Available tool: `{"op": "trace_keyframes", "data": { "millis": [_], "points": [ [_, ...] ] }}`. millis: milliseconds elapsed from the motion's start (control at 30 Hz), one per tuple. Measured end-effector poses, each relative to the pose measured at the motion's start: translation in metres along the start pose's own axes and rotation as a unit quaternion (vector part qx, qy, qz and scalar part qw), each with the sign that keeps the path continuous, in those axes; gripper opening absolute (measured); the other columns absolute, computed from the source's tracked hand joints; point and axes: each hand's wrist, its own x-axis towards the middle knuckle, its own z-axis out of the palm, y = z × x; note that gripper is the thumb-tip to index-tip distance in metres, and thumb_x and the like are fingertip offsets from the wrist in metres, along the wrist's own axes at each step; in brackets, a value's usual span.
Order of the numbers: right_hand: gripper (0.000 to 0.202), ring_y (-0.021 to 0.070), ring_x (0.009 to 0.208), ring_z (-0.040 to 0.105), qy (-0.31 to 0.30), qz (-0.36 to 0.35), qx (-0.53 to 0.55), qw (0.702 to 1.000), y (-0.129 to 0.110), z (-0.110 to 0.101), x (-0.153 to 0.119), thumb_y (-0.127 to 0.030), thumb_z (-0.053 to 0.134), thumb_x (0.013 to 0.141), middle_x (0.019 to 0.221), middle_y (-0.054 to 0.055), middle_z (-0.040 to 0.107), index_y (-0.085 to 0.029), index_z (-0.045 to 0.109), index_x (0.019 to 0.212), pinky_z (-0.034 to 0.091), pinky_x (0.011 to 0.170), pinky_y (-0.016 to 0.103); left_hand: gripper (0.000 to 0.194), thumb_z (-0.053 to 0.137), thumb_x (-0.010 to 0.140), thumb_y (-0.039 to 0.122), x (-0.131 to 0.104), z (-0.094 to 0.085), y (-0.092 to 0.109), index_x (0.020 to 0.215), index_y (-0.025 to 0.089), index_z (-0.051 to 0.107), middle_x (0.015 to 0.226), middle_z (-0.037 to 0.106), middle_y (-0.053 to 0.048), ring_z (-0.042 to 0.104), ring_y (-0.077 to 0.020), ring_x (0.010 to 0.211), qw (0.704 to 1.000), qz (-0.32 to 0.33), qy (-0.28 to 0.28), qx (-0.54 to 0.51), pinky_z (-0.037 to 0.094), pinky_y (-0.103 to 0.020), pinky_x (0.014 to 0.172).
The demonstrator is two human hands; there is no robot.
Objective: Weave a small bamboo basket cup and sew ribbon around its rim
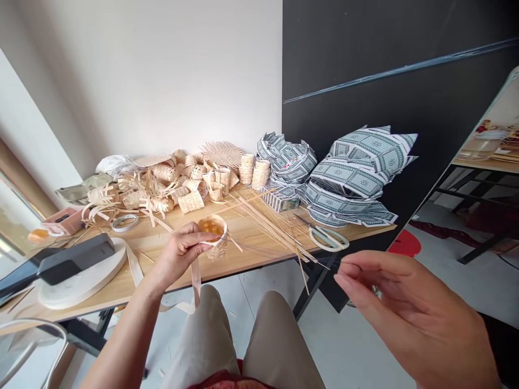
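My left hand [182, 248] grips the rim of a small woven basket [218, 251] between thumb and fingers. A pale band edges its rim, and its inside looks amber. From beneath that hand a cream ribbon [196, 281] hangs over the table edge. My right hand [405, 310] is raised off to the right, thumb and fingers pinched on a thin thread [279, 253]. Faint and dark, the thread stretches from the basket's rim towards those fingertips. Whether a needle is between them I cannot make out.
Thin bamboo strips [271, 221] and white-handled scissors [328, 237] lie to the right on the wooden table [243, 259]. Behind are several woven cups [190, 202] and folded-card structures [352, 173]. A tape roll [125, 222] and a phone [77, 258] on a round white board [85, 289] sit left.
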Motion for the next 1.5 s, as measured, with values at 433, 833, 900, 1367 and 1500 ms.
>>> {"op": "trace_keyframes", "data": {
  "millis": [433, 833, 900, 1367, 1500],
  "points": [
    [0.023, 0.0156, 0.063, 0.056, -0.196, 0.22, 0.144, 0.945, 0.045, 0.039, -0.037, -0.042, 0.059, 0.072, 0.068, 0.001, 0.057, -0.023, 0.058, 0.084, 0.046, 0.055, 0.026, 0.018, 0.064, 0.074, 0.036, -0.01, 0.005, 0.003, 0.083, 0.023, 0.073, 0.065, 0.054, -0.002, 0.05, -0.0134, 0.063, 0.985, -0.082, 0.152, -0.016, 0.043, -0.026, 0.06],
    [0.009, 0.0141, 0.068, 0.053, 0.016, 0.128, 0.118, 0.985, 0.047, 0.07, -0.03, -0.03, 0.061, 0.075, 0.092, 0.005, 0.055, -0.021, 0.06, 0.077, 0.044, 0.056, 0.028, 0.017, 0.068, 0.071, 0.032, -0.012, 0.017, 0.007, 0.084, 0.023, 0.074, 0.063, 0.054, -0.001, 0.049, -0.0122, 0.062, 0.982, -0.113, 0.127, -0.079, 0.041, -0.024, 0.06],
    [0.008, 0.0152, 0.07, 0.054, 0.033, -0.057, 0.043, 0.997, 0.032, 0.074, -0.02, -0.021, 0.056, 0.079, 0.083, 0.004, 0.056, -0.022, 0.062, 0.074, 0.046, 0.061, 0.029, 0.018, 0.068, 0.07, 0.033, -0.01, 0.02, 0.01, 0.084, 0.023, 0.074, 0.063, 0.055, -0.001, 0.05, -0.0122, 0.061, 0.982, -0.121, 0.114, -0.094, 0.04, -0.024, 0.058],
    [0.015, 0.0138, 0.067, 0.048, -0.047, -0.495, -0.113, 0.86, 0.0, 0.108, 0.021, -0.013, 0.053, 0.085, 0.067, 0.002, 0.06, -0.016, 0.065, 0.077, 0.04, 0.062, 0.028, 0.022, 0.071, 0.068, 0.037, -0.011, 0.031, 0.02, 0.084, 0.022, 0.074, 0.069, 0.055, -0.002, 0.051, -0.0122, 0.066, 0.966, -0.165, 0.051, -0.194, 0.04, -0.023, 0.061],
    [0.015, 0.0142, 0.071, 0.052, -0.05, -0.539, -0.06, 0.839, -0.009, 0.104, 0.012, -0.008, 0.053, 0.082, 0.07, 0.002, 0.063, -0.016, 0.063, 0.073, 0.042, 0.063, 0.028, 0.022, 0.071, 0.067, 0.039, -0.011, 0.035, 0.02, 0.08, 0.021, 0.074, 0.067, 0.054, -0.001, 0.05, -0.0117, 0.066, 0.957, -0.179, 0.042, -0.227, 0.039, -0.023, 0.061]
  ]
}}
